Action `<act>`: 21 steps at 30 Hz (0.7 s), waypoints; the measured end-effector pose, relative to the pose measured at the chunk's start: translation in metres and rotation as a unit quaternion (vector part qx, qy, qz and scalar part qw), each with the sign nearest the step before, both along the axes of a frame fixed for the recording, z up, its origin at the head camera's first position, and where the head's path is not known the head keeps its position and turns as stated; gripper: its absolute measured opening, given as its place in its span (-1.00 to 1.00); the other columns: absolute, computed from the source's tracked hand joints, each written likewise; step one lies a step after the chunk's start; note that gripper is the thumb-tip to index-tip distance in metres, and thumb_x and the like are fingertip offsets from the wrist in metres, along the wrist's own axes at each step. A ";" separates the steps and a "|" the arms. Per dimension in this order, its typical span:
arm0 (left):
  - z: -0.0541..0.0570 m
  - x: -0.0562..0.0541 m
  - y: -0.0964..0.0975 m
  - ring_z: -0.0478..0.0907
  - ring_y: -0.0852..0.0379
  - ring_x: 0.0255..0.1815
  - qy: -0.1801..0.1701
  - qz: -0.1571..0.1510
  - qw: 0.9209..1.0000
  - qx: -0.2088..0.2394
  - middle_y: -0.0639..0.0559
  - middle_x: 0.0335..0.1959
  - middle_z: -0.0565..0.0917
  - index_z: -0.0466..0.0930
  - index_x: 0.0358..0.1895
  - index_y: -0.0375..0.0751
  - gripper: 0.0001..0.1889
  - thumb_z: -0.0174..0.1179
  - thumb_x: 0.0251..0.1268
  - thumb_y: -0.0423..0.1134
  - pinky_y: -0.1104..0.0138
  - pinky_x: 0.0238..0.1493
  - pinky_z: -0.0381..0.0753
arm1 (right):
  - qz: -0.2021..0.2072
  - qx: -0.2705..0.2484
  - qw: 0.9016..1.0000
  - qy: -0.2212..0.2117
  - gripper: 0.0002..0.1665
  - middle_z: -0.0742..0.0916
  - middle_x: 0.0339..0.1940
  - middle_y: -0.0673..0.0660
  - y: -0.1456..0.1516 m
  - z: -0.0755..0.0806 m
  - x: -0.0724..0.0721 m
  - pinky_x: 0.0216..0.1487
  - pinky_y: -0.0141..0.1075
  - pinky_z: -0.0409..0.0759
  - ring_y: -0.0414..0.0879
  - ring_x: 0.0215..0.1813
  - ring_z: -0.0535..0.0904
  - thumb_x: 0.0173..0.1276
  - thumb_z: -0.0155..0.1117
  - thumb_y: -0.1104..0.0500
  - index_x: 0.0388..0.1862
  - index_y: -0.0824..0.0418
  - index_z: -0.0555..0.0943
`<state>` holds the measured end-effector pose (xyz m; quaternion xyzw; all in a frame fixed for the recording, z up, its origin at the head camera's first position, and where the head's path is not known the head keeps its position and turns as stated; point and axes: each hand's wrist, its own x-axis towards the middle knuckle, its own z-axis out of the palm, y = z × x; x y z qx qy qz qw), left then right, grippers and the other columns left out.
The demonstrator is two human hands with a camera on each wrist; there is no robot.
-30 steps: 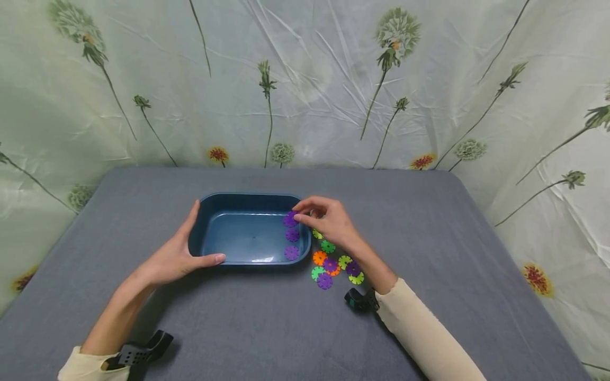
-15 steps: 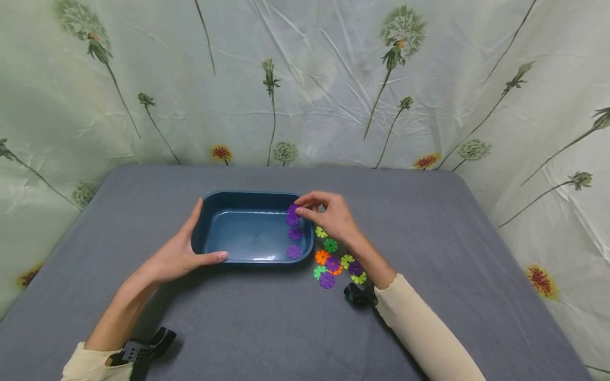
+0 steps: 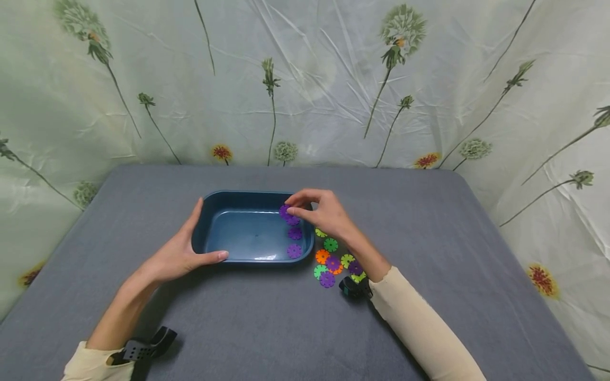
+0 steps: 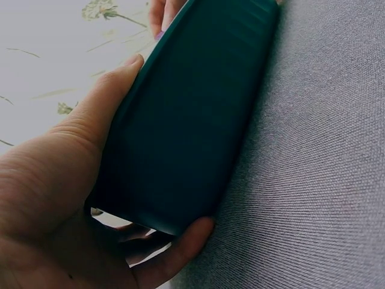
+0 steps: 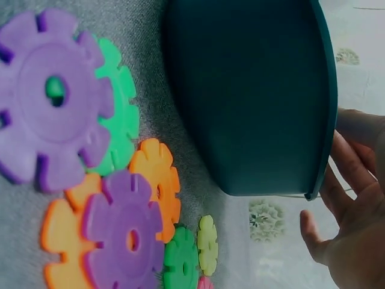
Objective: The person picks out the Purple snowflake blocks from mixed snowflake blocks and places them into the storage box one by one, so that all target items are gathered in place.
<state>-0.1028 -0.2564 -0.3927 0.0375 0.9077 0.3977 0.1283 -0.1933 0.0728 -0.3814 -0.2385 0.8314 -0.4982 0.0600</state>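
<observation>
My left hand point(image 3: 176, 254) grips the left end of a dark blue plastic basin point(image 3: 238, 235), thumb along the near rim. In the left wrist view its fingers curl round the basin's end wall point(image 4: 180, 120). Over the basin's right end, my right hand point(image 3: 324, 211) pinches a purple notched snowflake disc point(image 3: 284, 212) between thumb and fingertips. That disc overlaps another purple disc point(image 3: 293, 220) just below it. Two more purple discs, a middle one point(image 3: 295, 233) and a nearer one point(image 3: 294, 251), lie in the basin along its right side.
Right of the basin lies a loose group of discs on the grey cloth: green point(image 3: 331, 244), orange point(image 3: 322, 256), purple point(image 3: 326, 279) and yellow-green point(image 3: 347, 261), some overlapping. My right forearm passes over part of them. A flower-patterned curtain point(image 3: 314, 79) hangs behind the table.
My right hand has shifted a little left and away from me with the held disc, and a purple disc now shows separately beneath it. My left hand keeps its hold on the basin.
</observation>
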 end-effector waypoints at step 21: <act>-0.002 0.000 -0.001 -0.24 -0.66 0.65 0.004 -0.001 1.000 0.000 -0.37 0.72 -0.42 -0.66 0.68 0.13 0.46 0.53 0.14 0.12 -0.59 0.41 0.01 | 0.048 0.077 0.996 0.006 -0.87 0.85 -0.21 0.00 -0.016 0.000 -0.014 -0.06 -0.29 0.65 -0.15 -0.14 0.72 0.41 0.47 0.11 -0.10 0.05 0.81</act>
